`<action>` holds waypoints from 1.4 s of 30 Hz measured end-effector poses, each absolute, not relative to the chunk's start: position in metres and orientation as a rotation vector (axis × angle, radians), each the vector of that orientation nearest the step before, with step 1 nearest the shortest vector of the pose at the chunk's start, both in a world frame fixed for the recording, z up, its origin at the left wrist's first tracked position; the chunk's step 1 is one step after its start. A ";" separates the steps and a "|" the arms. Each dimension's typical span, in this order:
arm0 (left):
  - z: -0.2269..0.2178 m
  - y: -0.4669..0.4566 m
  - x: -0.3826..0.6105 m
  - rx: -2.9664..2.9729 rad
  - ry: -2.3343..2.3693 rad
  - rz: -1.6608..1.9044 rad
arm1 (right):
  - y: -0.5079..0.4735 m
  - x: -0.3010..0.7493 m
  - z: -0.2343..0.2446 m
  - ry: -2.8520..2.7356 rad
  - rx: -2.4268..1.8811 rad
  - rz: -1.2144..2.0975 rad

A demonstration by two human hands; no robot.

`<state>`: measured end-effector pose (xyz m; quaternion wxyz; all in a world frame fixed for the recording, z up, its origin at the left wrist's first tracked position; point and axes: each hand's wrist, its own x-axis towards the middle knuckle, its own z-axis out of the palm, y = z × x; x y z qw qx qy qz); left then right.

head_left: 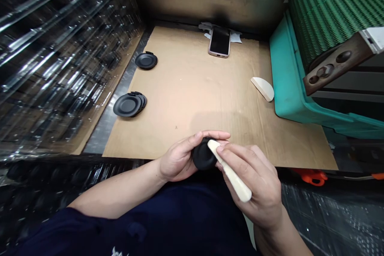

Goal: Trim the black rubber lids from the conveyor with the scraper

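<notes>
Many clear plastic trays stacked on edge fill the left of the frame, with a small stack of black round discs and a single disc on the cardboard sheet just to their right. Low in the frame, the bare left forearm reaches in from the left, and the left hand curls closed around a black disc, its fingers wrapping over the top and hiding part of the rim. A phone in a pale case lies at the top centre on a crumpled white cloth. The right hand, angled in from the lower right, is closed around a cream-coloured handled tool, its tip at the disc's edge; whether the two touch is hard to make out. A cream half-round piece lies on the cardboard further right, beside a teal crate under a green ridged mat, both cut off by the frame edge
</notes>
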<state>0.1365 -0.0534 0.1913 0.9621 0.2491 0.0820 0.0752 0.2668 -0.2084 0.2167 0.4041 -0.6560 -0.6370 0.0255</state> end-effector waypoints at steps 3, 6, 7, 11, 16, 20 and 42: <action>0.192 -0.053 0.136 0.508 0.175 0.129 | -0.208 0.268 0.218 -1.627 -1.645 0.079; 0.192 -0.052 0.135 0.519 0.193 0.101 | -0.205 0.267 0.219 -1.642 -1.628 0.088; 0.192 -0.052 0.134 0.520 0.198 0.092 | -0.204 0.267 0.219 -1.643 -1.622 0.094; 0.192 -0.052 0.134 0.518 0.203 0.082 | -0.200 0.265 0.219 -1.621 -1.586 0.134; 0.191 -0.052 0.134 0.539 0.205 0.073 | -0.201 0.266 0.222 -1.569 -1.615 0.154; 0.190 -0.052 0.135 0.548 0.170 0.060 | -0.202 0.267 0.224 -1.552 -1.629 0.146; 0.190 -0.051 0.136 0.567 0.130 0.024 | -0.202 0.267 0.226 -1.519 -1.643 0.156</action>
